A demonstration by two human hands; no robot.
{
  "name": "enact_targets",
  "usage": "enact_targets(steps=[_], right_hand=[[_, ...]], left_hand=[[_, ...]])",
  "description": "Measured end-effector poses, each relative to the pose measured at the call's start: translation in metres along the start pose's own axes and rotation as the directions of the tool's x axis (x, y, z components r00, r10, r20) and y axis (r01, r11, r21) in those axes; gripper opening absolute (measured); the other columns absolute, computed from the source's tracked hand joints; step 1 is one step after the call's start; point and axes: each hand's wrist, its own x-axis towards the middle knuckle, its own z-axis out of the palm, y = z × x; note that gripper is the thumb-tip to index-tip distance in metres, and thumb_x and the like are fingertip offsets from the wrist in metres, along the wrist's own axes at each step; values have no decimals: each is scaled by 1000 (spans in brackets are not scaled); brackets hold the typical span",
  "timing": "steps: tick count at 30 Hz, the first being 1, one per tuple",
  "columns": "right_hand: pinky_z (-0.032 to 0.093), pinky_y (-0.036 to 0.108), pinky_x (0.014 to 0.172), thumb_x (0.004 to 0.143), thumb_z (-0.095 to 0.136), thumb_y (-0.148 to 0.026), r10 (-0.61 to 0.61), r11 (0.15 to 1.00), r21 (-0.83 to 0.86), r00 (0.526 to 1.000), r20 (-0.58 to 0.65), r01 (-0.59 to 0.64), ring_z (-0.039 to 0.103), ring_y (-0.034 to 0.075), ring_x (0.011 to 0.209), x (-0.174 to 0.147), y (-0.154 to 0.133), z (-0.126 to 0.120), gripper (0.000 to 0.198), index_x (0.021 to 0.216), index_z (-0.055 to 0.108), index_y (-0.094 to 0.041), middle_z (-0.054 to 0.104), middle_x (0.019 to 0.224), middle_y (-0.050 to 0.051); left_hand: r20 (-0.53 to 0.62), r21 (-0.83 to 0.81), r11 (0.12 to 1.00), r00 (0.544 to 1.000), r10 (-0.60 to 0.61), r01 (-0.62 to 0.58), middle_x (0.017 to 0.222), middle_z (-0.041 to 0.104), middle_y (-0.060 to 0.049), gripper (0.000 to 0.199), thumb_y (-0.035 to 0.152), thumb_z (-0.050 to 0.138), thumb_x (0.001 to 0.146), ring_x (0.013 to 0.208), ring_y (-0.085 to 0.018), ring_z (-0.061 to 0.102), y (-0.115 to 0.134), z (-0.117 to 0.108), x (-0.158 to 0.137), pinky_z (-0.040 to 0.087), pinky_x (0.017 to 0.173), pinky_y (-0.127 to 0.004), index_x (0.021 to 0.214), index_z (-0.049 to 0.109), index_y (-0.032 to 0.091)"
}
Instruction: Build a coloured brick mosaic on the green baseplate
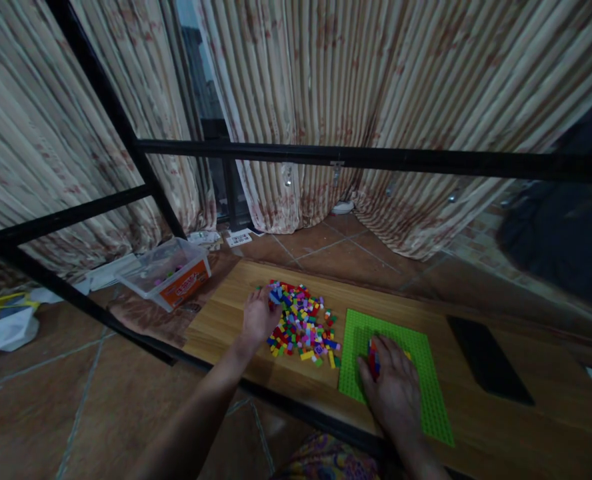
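Observation:
My left hand (259,316) is at the left edge of a heap of small coloured building bricks (306,327). Its fingers are bent and closed around blue building bricks (275,294); the fingertips are partly hidden. On the green baseplate (430,387), to the right of the heap, my right hand (395,383) curls over a cluster of joined red and blue building bricks (373,360). The palm and fingers hide most of that cluster. A bit of yellow brick (407,356) shows past the fingers.
The wooden board (216,310) carries the heap, the baseplate and a flat black panel (489,360). On the floor at left stands a clear plastic box (169,273) with an orange label. A black metal bar (366,158) crosses in front of striped curtains (321,87).

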Motion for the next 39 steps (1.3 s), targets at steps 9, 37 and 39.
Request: enact_targets(steps=[9,37,39], right_hand=[[37,51,101,90,46,-53,42,995,88,999,3,-42,47,32,124,4,-2,-7,51,126,56,-17,55,132,16],[46,21,49,47,90,-42,262,-270,682,630,731,-680,58,11,51,-27,-117,-70,43,72,67,-15,65,60,-2],[47,20,49,45,91,-42,278,-293,667,607,745,-684,59,11,51,-25,-120,-71,44,72,67,-15,65,58,-2]], left_hand=[[444,-880,139,890,-107,455,105,71,-10,38,37,61,80,96,-23,68,39,-29,-63,50,91,-38,112,61,15],[659,-697,378,752,2,609,61,53,5,45,61,64,74,49,-10,51,93,-24,-137,39,45,-19,83,54,18],[571,-719,471,820,-18,511,63,53,4,41,59,57,81,53,-10,52,95,-21,-137,41,49,-20,80,54,18]])
